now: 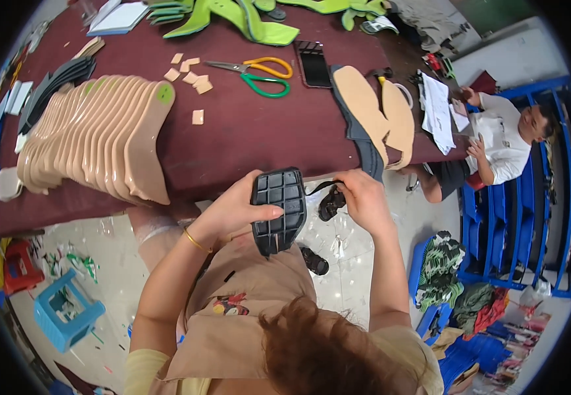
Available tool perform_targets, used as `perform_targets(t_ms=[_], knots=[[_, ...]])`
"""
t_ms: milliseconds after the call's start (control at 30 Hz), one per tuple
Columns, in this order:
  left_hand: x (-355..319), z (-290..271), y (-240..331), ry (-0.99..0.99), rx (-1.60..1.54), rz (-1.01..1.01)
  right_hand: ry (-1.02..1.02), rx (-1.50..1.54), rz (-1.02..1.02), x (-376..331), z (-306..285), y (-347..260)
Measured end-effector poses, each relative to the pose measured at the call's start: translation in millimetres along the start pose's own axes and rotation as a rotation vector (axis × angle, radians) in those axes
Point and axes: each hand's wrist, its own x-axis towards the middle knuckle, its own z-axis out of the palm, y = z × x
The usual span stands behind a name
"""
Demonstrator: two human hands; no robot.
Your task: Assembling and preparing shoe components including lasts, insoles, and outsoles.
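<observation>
In front of my apron I hold a black heel block (pixel 279 214) with a raised grid on its face. My left hand (pixel 234 209) grips it from the left side, the thumb lying across the grid. A thin dark strip (pixel 319 189) runs from the block's right edge to my right hand (pixel 365 197), whose fingers are pinched on its end. Beyond, on the maroon table, stands a long row of glossy beige sole-shaped pieces (pixel 94 135). Beige insoles (pixel 360 99) lie on dark pieces to the right.
Scissors (pixel 259 72) with orange and green handles, a phone (pixel 313 64) and small beige squares (pixel 198 117) lie on the table (pixel 233 141). Bright green pieces (pixel 246 20) are at the back. A person (pixel 499 141) sits right, near blue racks (pixel 506 217). A blue stool (pixel 68 313) stands lower left.
</observation>
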Motion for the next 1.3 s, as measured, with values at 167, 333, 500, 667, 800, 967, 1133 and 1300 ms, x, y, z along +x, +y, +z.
perform_targets(t_ms=[167, 333, 500, 667, 800, 967, 1133, 1300], knots=[[3.0, -2.9, 3.3, -0.547, 0.118, -0.118, 0.204, -0.157, -0.029, 15.9, -20.8, 18.9], [15.1, 32.5, 6.9, -0.814, 0.356, -0.164, 0.219, -0.025, -0.209, 74.9, -17.3, 1.1], [37.5, 50.8, 21.5, -1.063, 0.362, -0.130, -0.289, 0.031, -0.731, 128.2, 26.8, -83.3], [-8.3, 34.8, 17.8, -0.870, 0.216, 0.140, -0.180, 0.169, -0.538, 138.8, 45.9, -50.0], [-32.8, 24.2, 16.0, -0.029, -0.253, 0.280, -0.144, 0.985, 0.372, 106.1, 15.2, -21.5], [-10.3, 27.3, 20.3, 0.176, -0.246, 0.385, 0.030, 1.335, 0.397, 38.1, 61.6, -58.8], [-7.2, 28.0, 18.1, 0.227, -0.340, 0.329, 0.262, 1.074, 0.425, 38.8, 68.9, -61.8], [2.7, 16.5, 12.3, 0.136, -0.423, 0.369, -0.078, 1.624, 0.648, 36.0, 62.3, -64.8]])
